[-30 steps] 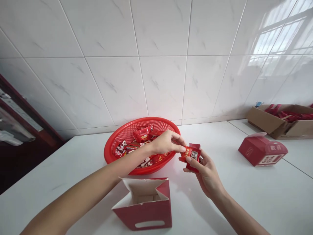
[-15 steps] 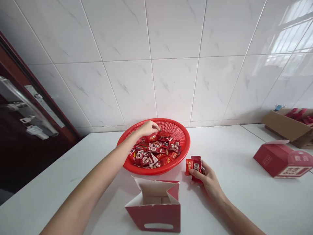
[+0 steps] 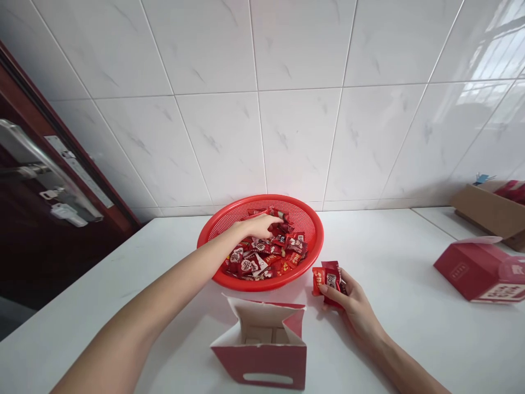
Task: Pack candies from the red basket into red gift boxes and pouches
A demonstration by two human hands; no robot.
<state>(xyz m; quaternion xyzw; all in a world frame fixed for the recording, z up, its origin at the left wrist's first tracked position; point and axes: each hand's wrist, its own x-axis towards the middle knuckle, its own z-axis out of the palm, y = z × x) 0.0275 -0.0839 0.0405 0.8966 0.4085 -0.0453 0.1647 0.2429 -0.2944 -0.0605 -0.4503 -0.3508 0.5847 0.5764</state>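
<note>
My left hand [image 3: 262, 224] is down among the wrapped candies [image 3: 258, 249] in a red plastic basket [image 3: 211, 276]. Its thumb and forefinger curl around a dark red wrapped candy near the back of the pile; the other fingertips are hidden. To the right of the basket, my right hand [image 3: 348, 298] holds several red and dark red wrapped candies [image 3: 331, 279] just above the counter. Between my arms stands a red paper gift box [image 3: 266, 361], its top open and its pale inside showing. A handle slot is cut in the near flap.
Another red gift box [image 3: 467, 271], folded into shape, stands on the white counter [image 3: 381, 246] at the right. Behind it is a brown cardboard box [image 3: 488, 210] with red things inside. A tiled wall [image 3: 299, 142] backs the counter; a dark door [image 3: 36, 202] stands at the left.
My left hand has moved right and lower into the candies, curling around one. My right hand stays nearly still with its candies. The view has shifted slightly.
</note>
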